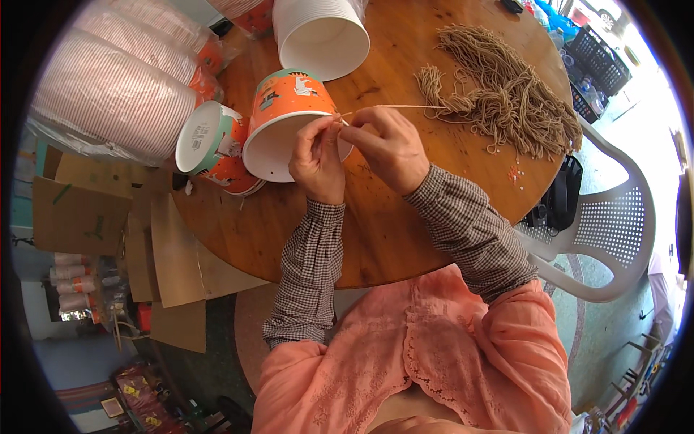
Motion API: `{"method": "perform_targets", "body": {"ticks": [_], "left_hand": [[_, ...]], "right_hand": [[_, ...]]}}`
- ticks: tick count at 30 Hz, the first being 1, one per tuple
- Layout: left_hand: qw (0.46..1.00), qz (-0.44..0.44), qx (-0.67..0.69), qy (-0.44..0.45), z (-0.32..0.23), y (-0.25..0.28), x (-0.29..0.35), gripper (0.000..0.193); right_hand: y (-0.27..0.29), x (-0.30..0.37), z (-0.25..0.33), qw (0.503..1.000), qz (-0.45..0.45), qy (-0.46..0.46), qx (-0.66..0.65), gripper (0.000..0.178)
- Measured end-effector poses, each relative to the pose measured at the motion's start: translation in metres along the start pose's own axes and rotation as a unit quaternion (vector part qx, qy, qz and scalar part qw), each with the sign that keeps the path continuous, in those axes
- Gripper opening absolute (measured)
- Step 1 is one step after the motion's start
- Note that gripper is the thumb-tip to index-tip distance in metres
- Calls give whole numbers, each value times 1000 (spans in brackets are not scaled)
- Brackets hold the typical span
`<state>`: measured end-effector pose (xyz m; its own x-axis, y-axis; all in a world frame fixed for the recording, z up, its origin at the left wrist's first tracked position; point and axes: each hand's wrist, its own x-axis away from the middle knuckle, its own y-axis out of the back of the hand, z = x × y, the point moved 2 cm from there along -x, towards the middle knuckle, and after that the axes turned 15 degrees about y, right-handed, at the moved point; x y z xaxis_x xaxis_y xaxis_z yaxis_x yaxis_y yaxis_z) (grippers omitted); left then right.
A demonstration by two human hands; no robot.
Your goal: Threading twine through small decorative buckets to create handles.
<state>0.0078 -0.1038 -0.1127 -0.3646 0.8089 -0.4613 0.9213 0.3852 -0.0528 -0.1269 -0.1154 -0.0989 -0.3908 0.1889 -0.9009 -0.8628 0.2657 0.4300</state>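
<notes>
A tan cord [412,107] runs from my fingertips to the right, into a loose heap of cords [499,94]. My left hand [318,160] is closed, with thumb and forefinger pinching the cord at the rim of an orange paper bucket [278,145]. Close against it, my right hand [390,148] also pinches the cord. The bucket lies on its side, its white mouth toward me and a small dark hole near the lower rim. Just what sits between the fingertips is partly hidden.
On the left, a second orange bucket [206,137] lies tipped beside wrapped stacks of buckets [108,87]. A white bucket stack [325,47] lies behind. Tiny beads [515,174] are scattered on the round wooden table [376,239]. A plastic chair [611,224] stands right, cardboard boxes [79,210] left.
</notes>
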Motion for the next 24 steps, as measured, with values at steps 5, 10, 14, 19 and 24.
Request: {"method": "perform_targets", "body": {"ticks": [5,10,14,19,24], "left_hand": [[998,26,-64,-8,7,2,-2,9],[983,90,-150,-53,-3,-3,-3,10],[972,139,-189,-14,4,-1,-3,9],[966,137,54,214,12,9,-6,16],[951,141,129,243,8,6,-7,16]], "right_hand": [[8,-1,-6,998,-1,21,58,26],[10,-1,-9,998,0,14,58,26],[10,2,-15,999,-6,-31,-9,21],[20,0,-22,950,-89,-221,-202,13],[20,-3,-20,968,-26,-141,-207,17]]}}
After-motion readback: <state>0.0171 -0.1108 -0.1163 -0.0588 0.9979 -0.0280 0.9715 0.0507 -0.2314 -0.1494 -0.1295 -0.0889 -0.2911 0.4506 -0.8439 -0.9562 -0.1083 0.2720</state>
